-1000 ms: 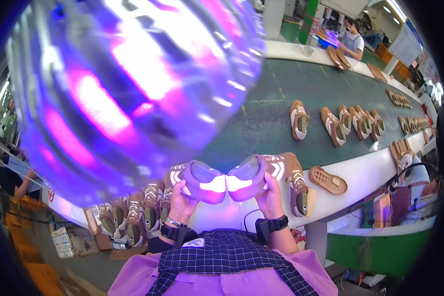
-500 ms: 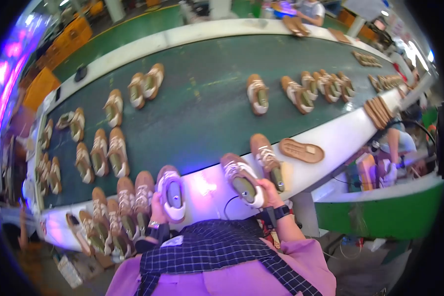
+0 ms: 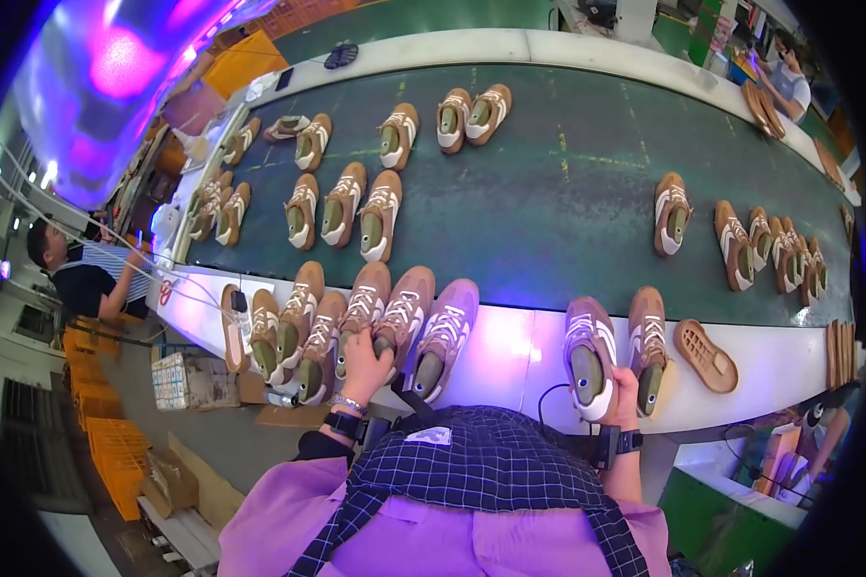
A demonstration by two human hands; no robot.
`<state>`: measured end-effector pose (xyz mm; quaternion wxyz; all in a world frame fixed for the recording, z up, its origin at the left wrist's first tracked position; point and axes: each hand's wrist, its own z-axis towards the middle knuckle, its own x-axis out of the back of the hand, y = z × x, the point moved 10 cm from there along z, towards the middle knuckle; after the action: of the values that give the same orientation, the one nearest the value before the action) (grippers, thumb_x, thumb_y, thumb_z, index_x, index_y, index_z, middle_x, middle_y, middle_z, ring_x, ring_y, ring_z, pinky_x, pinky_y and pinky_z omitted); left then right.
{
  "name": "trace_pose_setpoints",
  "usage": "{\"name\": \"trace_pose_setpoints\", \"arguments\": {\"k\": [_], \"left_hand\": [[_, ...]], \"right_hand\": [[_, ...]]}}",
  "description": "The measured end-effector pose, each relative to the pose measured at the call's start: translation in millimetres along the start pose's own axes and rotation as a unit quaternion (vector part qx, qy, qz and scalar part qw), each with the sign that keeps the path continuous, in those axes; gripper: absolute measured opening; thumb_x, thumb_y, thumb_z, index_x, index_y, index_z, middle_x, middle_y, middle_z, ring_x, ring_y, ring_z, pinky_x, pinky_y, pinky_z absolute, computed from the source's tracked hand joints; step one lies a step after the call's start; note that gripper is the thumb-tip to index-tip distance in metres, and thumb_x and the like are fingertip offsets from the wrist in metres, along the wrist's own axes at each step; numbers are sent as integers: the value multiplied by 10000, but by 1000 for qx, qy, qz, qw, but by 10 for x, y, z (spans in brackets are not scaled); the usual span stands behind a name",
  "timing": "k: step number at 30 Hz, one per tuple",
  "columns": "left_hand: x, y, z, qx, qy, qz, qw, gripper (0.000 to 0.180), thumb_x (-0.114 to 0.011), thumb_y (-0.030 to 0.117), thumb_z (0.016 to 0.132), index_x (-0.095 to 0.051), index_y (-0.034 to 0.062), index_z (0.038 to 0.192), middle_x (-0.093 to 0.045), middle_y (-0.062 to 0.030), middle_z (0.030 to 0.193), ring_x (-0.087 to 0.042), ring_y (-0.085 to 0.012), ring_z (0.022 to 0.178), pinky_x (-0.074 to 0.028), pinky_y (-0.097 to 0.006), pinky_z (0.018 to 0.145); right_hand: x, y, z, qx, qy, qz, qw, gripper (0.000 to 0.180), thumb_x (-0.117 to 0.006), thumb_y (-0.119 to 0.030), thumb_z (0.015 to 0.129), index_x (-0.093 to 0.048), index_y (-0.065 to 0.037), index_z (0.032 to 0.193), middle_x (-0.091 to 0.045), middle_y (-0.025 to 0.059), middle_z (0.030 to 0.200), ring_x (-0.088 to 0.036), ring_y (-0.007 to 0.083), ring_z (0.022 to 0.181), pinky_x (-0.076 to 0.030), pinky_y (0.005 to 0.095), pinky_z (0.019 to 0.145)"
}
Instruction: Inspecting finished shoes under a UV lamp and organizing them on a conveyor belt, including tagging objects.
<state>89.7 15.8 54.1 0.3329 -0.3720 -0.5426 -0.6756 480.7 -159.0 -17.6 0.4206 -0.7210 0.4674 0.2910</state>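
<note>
My left hand (image 3: pixel 366 369) is closed around the heel end of a brown sneaker (image 3: pixel 366 293) with white laces, in a row on the white ledge. Its thumb is close to the neighbouring sneaker (image 3: pixel 410 300), and the fingers partly hide the shoe openings. At the row's right end stands another sneaker (image 3: pixel 446 332) with a green insert inside. My right hand (image 3: pixel 625 396) grips the heel of a brown and white sneaker (image 3: pixel 590 351), toe pointing away. Just right of that hand another sneaker (image 3: pixel 649 337) rests on the ledge, beside a tan sole (image 3: pixel 706 357).
Beyond the white ledge (image 3: pixel 520 361) runs a dark green belt (image 3: pixel 520 231) with groups of sneakers at left and right. A person (image 3: pixel 77 274) is at the far left, another (image 3: pixel 787 82) at the far right. Orange crates (image 3: pixel 115 452) and a carton (image 3: pixel 188 380) stand lower left.
The view has swung left. My left hand has let go of the sneaker now at the row's right end and moved left to another. The right hand keeps its sneaker.
</note>
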Motion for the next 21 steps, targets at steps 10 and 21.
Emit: {"name": "trace_pose_setpoints", "arguments": {"k": [10, 21], "left_hand": [[-175, 39, -238, -13, 3, -9, 1000, 640, -724, 192, 527, -442, 3, 1071, -417, -199, 1045, -388, -377, 1057, -356, -445, 910], [-679, -533, -265, 215, -66, -378, 898, 749, -727, 101, 558, -313, 27, 1178, -452, -126, 1045, -492, -238, 958, -424, -320, 828]], "right_hand": [[8, 49, 24, 8, 28, 4, 1000, 522, -561, -200, 764, -490, 46, 1218, -631, 180, 1068, -642, 302, 915, -529, 408, 827], [-224, 143, 14, 36, 54, -28, 998, 461, -583, -256, 838, -501, 9, 1206, -633, 156, 1072, -637, 278, 941, -528, 413, 833]]}}
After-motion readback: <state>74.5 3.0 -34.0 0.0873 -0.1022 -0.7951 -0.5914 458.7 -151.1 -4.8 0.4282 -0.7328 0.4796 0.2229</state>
